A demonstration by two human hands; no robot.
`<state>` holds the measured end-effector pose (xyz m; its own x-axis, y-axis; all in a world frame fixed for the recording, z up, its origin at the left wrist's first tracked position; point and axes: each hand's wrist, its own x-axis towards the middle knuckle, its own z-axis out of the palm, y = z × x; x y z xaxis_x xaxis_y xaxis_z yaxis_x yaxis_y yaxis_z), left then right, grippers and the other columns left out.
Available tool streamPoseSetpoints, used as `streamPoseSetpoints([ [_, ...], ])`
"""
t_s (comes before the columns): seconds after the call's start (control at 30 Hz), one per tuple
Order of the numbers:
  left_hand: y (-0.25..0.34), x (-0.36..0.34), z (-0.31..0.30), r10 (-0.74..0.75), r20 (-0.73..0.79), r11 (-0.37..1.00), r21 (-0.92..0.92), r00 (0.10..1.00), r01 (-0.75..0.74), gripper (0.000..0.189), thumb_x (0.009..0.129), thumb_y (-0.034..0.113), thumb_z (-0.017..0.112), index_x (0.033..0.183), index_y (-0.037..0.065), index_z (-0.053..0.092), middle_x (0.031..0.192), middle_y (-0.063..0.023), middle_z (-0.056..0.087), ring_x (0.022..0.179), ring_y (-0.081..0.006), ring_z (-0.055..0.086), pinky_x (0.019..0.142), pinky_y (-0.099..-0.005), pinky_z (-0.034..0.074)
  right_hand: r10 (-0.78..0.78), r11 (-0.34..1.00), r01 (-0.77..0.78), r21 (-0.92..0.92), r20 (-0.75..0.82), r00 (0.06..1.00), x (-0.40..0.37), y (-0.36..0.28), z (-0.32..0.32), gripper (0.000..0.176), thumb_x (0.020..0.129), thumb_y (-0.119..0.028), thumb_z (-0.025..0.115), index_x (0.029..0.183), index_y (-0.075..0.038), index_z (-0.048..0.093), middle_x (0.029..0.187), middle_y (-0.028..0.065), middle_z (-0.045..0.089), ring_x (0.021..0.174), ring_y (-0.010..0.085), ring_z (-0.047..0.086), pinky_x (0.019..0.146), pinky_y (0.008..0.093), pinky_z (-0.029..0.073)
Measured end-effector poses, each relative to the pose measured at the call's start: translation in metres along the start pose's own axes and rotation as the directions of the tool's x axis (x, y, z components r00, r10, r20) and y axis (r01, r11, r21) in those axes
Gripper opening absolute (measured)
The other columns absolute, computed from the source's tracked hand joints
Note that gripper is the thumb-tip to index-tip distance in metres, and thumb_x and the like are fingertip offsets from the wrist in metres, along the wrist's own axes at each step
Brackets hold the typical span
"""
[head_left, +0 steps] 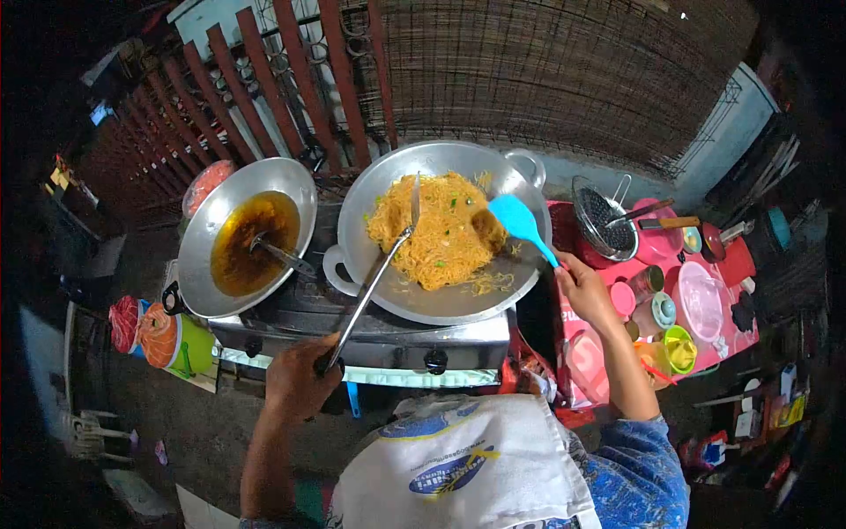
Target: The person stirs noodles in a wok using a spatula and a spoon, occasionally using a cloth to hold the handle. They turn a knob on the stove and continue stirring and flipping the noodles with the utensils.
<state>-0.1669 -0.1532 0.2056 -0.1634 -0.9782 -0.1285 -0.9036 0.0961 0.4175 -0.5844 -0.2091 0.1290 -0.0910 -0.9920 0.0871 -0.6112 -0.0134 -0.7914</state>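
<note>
A large two-handled metal wok sits on the right side of the stove, with a heap of yellow-brown noodles flecked with green. My left hand is wrapped round the dark handle of a long metal spatula, whose far end rests in the noodles. In my right hand is a light blue spatula; its broad head is over the right edge of the heap. To the left, a second wok holds brown liquid and a metal ladle.
The stove has knobs along its front. On the right, a pink-covered table carries bowls, jars and a strainer. A lime-green bucket stands at lower left. Behind the stove are red-brown fence slats and a bamboo screen.
</note>
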Motion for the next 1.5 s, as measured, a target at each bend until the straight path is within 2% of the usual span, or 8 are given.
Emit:
streamPoseSetpoints([
  [0.03, -0.002, 0.0, 0.004, 0.025, -0.016, 0.999, -0.025, 1.0, -0.025, 0.045, 0.07, 0.017, 0.063, 0.115, 0.015, 0.056, 0.09, -0.0115, 0.061, 0.083, -0.0264, 0.061, 0.073, -0.0378, 0.047, -0.19, 0.922, 0.165, -0.351, -0.039, 0.981, -0.005, 0.007, -0.006, 0.027, 0.087, -0.021, 0.05, 0.113, -0.015, 0.054, 0.071, 0.0183, 0.06, 0.064, 0.0297, 0.06, 0.053, 0.0408, 0.044],
  [0.2, 0.004, -0.004, 0.007, -0.078, 0.05, 0.986, -0.146, 0.996, 0.084, 0.047, 0.068, 0.015, 0.065, 0.114, 0.01, 0.056, 0.105, -0.0171, 0.059, 0.099, -0.029, 0.057, 0.085, -0.0365, 0.044, 0.099, 0.672, -0.067, -0.737, 0.0, 0.995, -0.05, -0.05, -0.045, 0.028, 0.082, -0.02, 0.052, 0.109, -0.016, 0.057, 0.072, 0.0205, 0.06, 0.068, 0.0367, 0.06, 0.06, 0.0475, 0.046],
  [0.43, -0.007, 0.002, 0.008, 0.117, 0.03, 0.986, -0.121, 0.993, -0.113, 0.045, 0.069, 0.014, 0.062, 0.113, 0.011, 0.057, 0.087, -0.0141, 0.059, 0.082, -0.0285, 0.06, 0.073, -0.0371, 0.046, -0.326, 0.853, 0.173, -0.492, -0.243, 0.914, -0.051, -0.042, -0.02, 0.036, 0.079, -0.008, 0.054, 0.115, -0.015, 0.055, 0.087, 0.0194, 0.061, 0.072, 0.0366, 0.06, 0.06, 0.0448, 0.047],
  [0.67, -0.026, 0.0, -0.006, 0.194, -0.044, 0.957, -0.21, 0.98, -0.199, 0.043, 0.069, 0.012, 0.063, 0.11, -0.001, 0.056, 0.084, -0.0152, 0.059, 0.08, -0.0285, 0.059, 0.072, -0.035, 0.045, 0.029, 0.866, -0.14, -0.48, -0.231, 0.972, -0.067, -0.063, -0.002, 0.039, 0.08, -0.003, 0.052, 0.117, -0.014, 0.053, 0.086, 0.0202, 0.059, 0.074, 0.032, 0.061, 0.06, 0.0382, 0.046],
  [0.83, -0.047, -0.002, -0.007, 0.283, -0.127, 0.882, -0.355, 0.951, -0.31, 0.041, 0.068, 0.01, 0.063, 0.107, -0.001, 0.057, 0.081, -0.0146, 0.059, 0.077, -0.0283, 0.059, 0.07, -0.0339, 0.045, -0.059, 0.77, -0.161, -0.618, -0.321, 0.945, -0.075, -0.077, 0.007, 0.041, 0.077, -0.002, 0.049, 0.117, -0.013, 0.053, 0.085, 0.0196, 0.06, 0.079, 0.0355, 0.06, 0.066, 0.0451, 0.047],
  [1.03, -0.054, -0.004, -0.012, 0.268, -0.05, 0.87, -0.416, 0.962, -0.264, 0.04, 0.068, 0.01, 0.063, 0.105, -0.002, 0.057, 0.082, -0.0141, 0.059, 0.076, -0.0294, 0.059, 0.069, -0.0334, 0.045, 0.429, 0.411, -0.143, -0.9, 0.052, 0.902, -0.059, -0.141, 0.017, 0.04, 0.077, -0.009, 0.046, 0.116, -0.014, 0.052, 0.087, 0.0188, 0.061, 0.08, 0.0351, 0.061, 0.07, 0.0454, 0.049],
  [1.2, -0.064, -0.009, -0.006, 0.258, -0.076, 0.861, -0.435, 0.963, -0.265, 0.04, 0.069, 0.015, 0.063, 0.106, 0.001, 0.058, 0.095, -0.0187, 0.06, 0.089, -0.0335, 0.058, 0.078, -0.0349, 0.045, 0.033, 0.515, -0.049, -0.856, -0.038, 0.999, -0.053, -0.159, 0.024, 0.044, 0.071, -0.004, 0.047, 0.113, -0.015, 0.054, 0.087, 0.0176, 0.061, 0.076, 0.0335, 0.062, 0.065, 0.0439, 0.05],
  [1.5, -0.056, -0.01, -0.002, 0.175, -0.009, 0.879, -0.45, 0.985, -0.16, 0.039, 0.069, 0.017, 0.062, 0.105, 0.003, 0.059, 0.096, -0.0157, 0.06, 0.087, -0.0332, 0.059, 0.076, -0.0353, 0.046, -0.323, 0.293, 0.095, -0.951, -0.005, 0.946, 0.07, -0.068, -0.03, 0.037, 0.075, -0.008, 0.046, 0.108, -0.02, 0.059, 0.085, 0.0143, 0.062, 0.07, 0.0311, 0.062, 0.059, 0.0419, 0.05],
])
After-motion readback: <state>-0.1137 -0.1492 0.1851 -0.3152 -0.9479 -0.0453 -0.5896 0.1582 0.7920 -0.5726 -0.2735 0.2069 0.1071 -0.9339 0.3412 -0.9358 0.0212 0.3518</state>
